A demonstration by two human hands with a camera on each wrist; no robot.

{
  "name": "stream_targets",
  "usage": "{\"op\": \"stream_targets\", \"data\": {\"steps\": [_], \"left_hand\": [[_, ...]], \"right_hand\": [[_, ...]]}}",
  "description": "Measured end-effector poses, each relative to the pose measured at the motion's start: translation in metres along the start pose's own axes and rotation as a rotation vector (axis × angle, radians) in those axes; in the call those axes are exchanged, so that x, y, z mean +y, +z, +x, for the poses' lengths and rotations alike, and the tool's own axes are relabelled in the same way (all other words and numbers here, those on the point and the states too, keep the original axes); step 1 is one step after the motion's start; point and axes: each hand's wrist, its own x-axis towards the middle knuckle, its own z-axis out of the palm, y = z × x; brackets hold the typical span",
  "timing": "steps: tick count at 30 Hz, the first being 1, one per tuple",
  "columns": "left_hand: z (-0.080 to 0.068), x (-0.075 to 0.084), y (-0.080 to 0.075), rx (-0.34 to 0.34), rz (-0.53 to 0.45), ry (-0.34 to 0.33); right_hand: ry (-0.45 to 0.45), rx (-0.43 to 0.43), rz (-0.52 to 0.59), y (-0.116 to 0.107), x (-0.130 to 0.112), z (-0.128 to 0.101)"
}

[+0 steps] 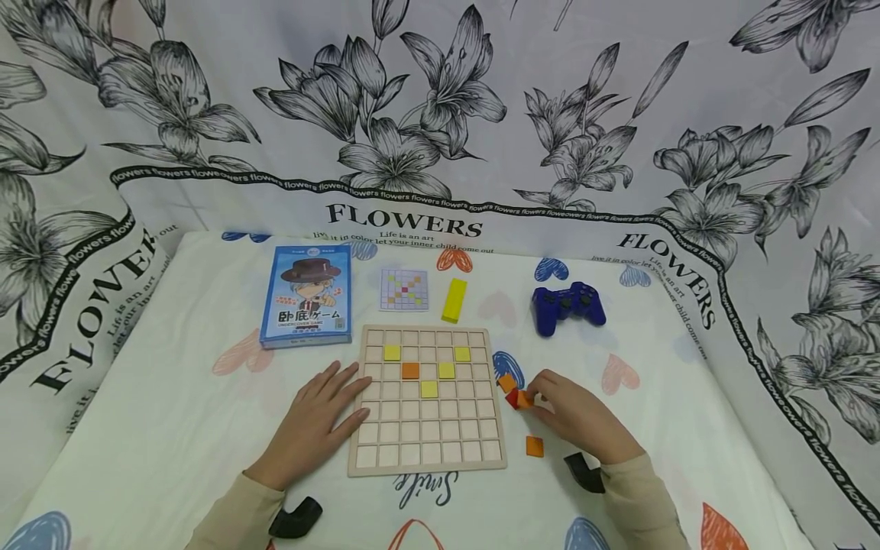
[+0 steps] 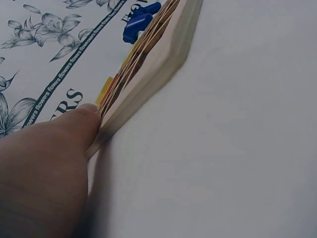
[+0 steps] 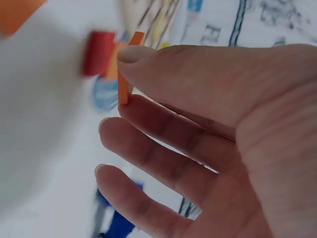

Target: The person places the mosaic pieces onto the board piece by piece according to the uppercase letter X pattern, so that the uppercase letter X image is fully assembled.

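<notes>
A wooden grid board [image 1: 429, 454] lies in front of me in the head view, with several yellow tiles [image 1: 429, 389] and one orange tile [image 1: 410, 370] in its cells. My left hand [image 1: 316, 416] rests at the board's left edge, fingers spread, the thumb touching the rim. Right of the board, my right hand [image 1: 577, 412] pinches an orange square tile [image 3: 124, 79] between thumb and forefinger; the right wrist view shows it edge-on. Just beside that hand are a red tile [image 1: 512, 398] and another orange tile [image 1: 506, 382]. A further orange tile [image 1: 535, 447] lies nearer me.
Behind the board lie a small pattern card [image 1: 404, 290], a yellow block or stack [image 1: 454, 300] and a blue game controller [image 1: 569, 305]. A blue game box [image 1: 305, 296] stands at the back left. Black wrist-camera pieces [image 1: 296, 518] sit by both forearms.
</notes>
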Motion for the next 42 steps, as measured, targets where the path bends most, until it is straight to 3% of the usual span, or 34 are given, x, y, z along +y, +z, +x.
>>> {"op": "stream_targets", "data": {"steps": [8, 18, 26, 42], "left_hand": [[-0.001, 0.000, 0.000, 0.000, -0.005, -0.002], [-0.001, 0.000, -0.002, -0.005, -0.009, -0.005], [-0.001, 0.000, -0.003, -0.016, -0.013, -0.009], [0.001, 0.001, -0.004, -0.012, -0.006, 0.002]], "right_hand": [[-0.160, 0.001, -0.001, -0.005, -0.039, 0.033], [-0.378, -0.025, 0.008, 0.016, -0.087, 0.079], [-0.430, -0.103, -0.090, 0.032, -0.106, 0.093], [-0.448, -0.084, -0.143, 0.035, -0.112, 0.095]]}}
